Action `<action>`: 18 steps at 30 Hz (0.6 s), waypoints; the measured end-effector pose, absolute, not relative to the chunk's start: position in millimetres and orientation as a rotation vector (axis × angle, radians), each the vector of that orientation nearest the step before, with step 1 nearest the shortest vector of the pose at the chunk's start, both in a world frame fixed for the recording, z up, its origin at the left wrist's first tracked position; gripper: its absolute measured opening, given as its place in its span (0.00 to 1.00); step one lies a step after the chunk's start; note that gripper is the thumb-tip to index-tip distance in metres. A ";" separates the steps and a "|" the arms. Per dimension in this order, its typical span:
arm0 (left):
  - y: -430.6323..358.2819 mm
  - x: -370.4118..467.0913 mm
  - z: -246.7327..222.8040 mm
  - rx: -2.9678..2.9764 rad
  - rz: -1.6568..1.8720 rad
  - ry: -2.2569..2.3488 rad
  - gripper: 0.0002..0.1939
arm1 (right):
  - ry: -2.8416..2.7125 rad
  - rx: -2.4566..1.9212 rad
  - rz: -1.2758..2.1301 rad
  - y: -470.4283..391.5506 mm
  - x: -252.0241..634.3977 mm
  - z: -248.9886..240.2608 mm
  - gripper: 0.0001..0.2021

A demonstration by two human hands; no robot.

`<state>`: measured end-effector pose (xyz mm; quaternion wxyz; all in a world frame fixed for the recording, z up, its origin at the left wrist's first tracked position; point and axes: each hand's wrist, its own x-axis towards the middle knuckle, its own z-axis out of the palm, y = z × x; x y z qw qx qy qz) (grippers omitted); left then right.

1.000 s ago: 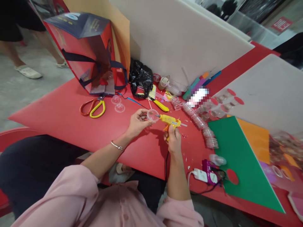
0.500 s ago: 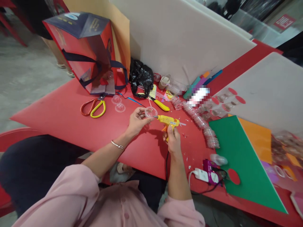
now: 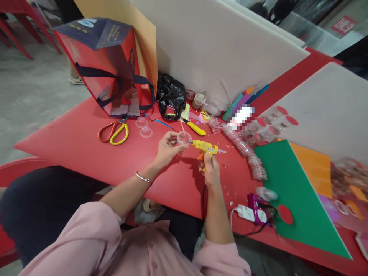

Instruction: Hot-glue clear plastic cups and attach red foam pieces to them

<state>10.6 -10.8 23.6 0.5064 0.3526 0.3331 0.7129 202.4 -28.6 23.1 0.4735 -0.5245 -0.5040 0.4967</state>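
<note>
My left grip [image 3: 167,148] pinches a clear plastic lid [image 3: 184,138] in from the counter's [image 3: 57,134] near edge, my right grip [image 3: 211,168] wraps the yellow glue gun [image 3: 204,146], and gluing looks unfinished: this lid has nothing visibly attached, two dome lids [image 3: 146,132] lie loose toward the far edge.

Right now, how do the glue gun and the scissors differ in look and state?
The glue gun is gripped in the right hand; the scissors lie on the table, with neither hand on them. The glue gun is mostly yellow; the scissors pair one yellow handle with a reddish-brown one. Both show yellow.
</note>
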 end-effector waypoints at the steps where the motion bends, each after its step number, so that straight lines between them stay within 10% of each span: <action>1: -11.1 10.9 23.7 0.873 1.713 0.793 0.24 | -1.229 -1.286 1.201 -27.9 202.8 22.6 0.24; 18: -8.9 10.3 19.1 0.853 1.669 0.788 0.26 | -1.177 -1.299 1.216 -23.5 198.2 22.3 0.27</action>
